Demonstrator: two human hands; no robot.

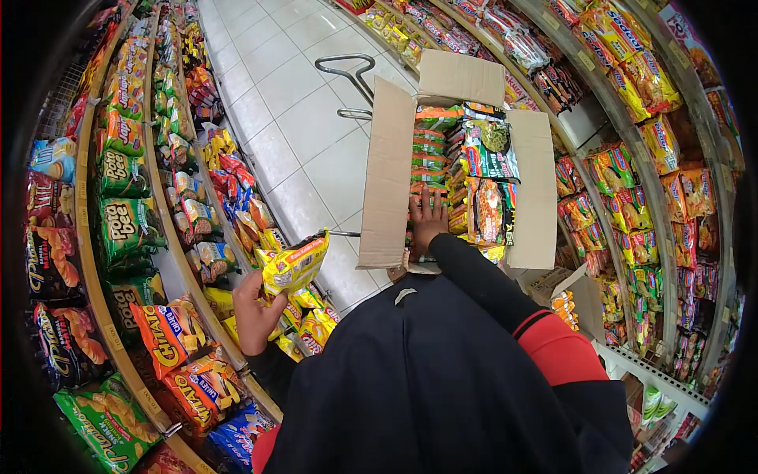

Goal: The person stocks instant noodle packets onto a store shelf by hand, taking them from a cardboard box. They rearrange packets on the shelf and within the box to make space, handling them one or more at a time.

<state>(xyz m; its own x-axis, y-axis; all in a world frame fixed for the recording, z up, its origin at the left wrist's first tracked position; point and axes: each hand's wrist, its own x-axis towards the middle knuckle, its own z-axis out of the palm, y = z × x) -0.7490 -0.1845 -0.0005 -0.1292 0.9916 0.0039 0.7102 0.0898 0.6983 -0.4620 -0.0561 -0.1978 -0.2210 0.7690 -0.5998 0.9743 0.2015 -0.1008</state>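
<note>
My left hand (pixel 254 316) grips a yellow noodle packet (pixel 294 262) and holds it at the lower left shelf, above more yellow packets (pixel 314 322). My right hand (pixel 427 219) reaches forward into an open cardboard box (pixel 388 178) and rests with fingers spread on the packets inside. The box is filled with stacked green, orange and dark noodle packets (pixel 483 178). My dark sleeves and dark clothing fill the lower middle of the view.
Snack shelves (pixel 126 229) run along the left with chip bags. Noodle shelves (pixel 632 189) curve along the right. The box sits on a metal trolley with a handle (pixel 355 75) over a white tiled aisle floor (pixel 300 118). Another open carton (pixel 572 296) stands at the right.
</note>
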